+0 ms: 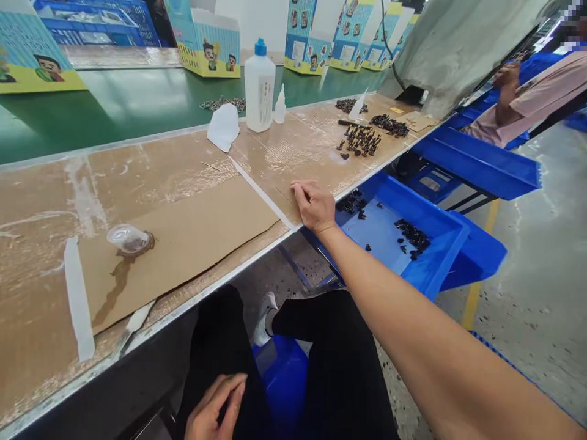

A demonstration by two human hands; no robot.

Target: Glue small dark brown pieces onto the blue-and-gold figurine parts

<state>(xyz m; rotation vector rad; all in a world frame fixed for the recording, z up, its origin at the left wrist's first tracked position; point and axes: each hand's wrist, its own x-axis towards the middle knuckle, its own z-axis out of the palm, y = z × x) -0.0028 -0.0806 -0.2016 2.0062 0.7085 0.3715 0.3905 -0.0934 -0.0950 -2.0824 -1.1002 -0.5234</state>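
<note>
Small dark parts (411,235) lie scattered in a blue plastic tray (376,229) just below the table's (151,189) front edge. The right hand (314,206) rests on the table at that edge, its fingers loosely together and holding nothing, with the tray close by to its right. The left hand (215,408), lower down over a black trouser leg (339,360), is farther away, its fingers slightly curled and empty. More dark parts (361,140) are grouped farther along the table, near a blue-capped plastic bottle (259,85).
</note>
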